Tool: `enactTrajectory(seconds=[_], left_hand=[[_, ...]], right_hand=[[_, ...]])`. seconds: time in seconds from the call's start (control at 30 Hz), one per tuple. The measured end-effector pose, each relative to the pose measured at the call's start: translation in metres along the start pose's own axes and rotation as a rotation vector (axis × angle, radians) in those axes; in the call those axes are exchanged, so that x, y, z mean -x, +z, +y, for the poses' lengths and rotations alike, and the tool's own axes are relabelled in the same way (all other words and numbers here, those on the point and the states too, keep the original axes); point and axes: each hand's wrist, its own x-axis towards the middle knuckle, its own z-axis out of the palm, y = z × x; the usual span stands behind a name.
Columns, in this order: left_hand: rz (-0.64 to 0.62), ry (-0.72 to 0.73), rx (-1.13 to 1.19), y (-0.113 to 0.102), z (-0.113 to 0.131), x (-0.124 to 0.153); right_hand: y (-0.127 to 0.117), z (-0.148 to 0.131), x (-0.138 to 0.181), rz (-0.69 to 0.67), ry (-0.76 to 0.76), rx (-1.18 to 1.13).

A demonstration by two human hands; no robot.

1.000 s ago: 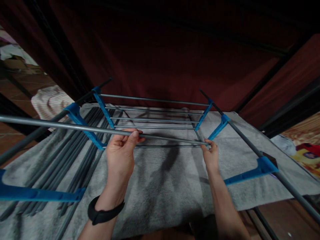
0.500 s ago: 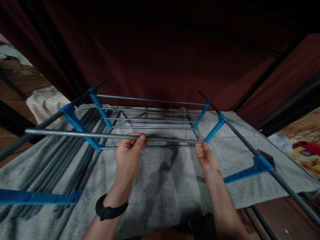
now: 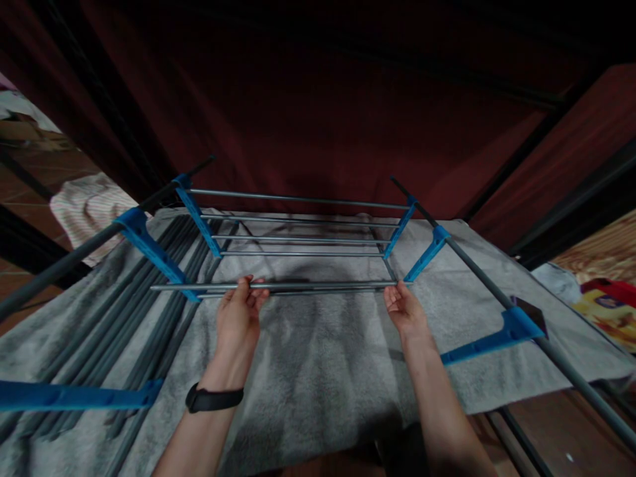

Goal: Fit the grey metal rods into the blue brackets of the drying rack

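Observation:
A thin grey metal rod (image 3: 318, 285) lies level across a drying rack's blue plastic side bars (image 3: 154, 250). My left hand (image 3: 239, 317), with a black wristband, pinches the rod left of its middle. My right hand (image 3: 405, 307) holds the rod's right end by the right blue bracket (image 3: 422, 255). Behind the rod, several grey rods (image 3: 298, 225) sit fixed between two blue bars.
A grey towel (image 3: 322, 358) covers the surface under the rack. Several loose grey rods (image 3: 149, 318) lie on it at left. Long grey frame tubes (image 3: 527, 318) run along both sides. Dark red cloth hangs behind. A striped cloth (image 3: 84, 205) lies at far left.
The rod slid right and came down level between the blue bars; its long left end no longer sticks out. Both hands moved lower with it.

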Motion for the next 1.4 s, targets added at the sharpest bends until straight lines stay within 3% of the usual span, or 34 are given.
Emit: enactTrajectory(seconds=[0.1, 0.3, 1.4], left_hand=[[0.076, -0.027, -0.006, -0.009, 0.003, -0.009], [0.083, -0.059, -0.007, -0.018, 0.002, -0.015], [0.115, -0.165, 0.047, -0.013, -0.002, -0.010]], right_hand=[[0.005, 0.002, -0.001, 0.031, 0.034, -0.043], [0.013, 0.005, -0.005, 0.073, 0.063, -0.089], [0.010, 0.000, -0.012, 0.063, 0.063, -0.106]])
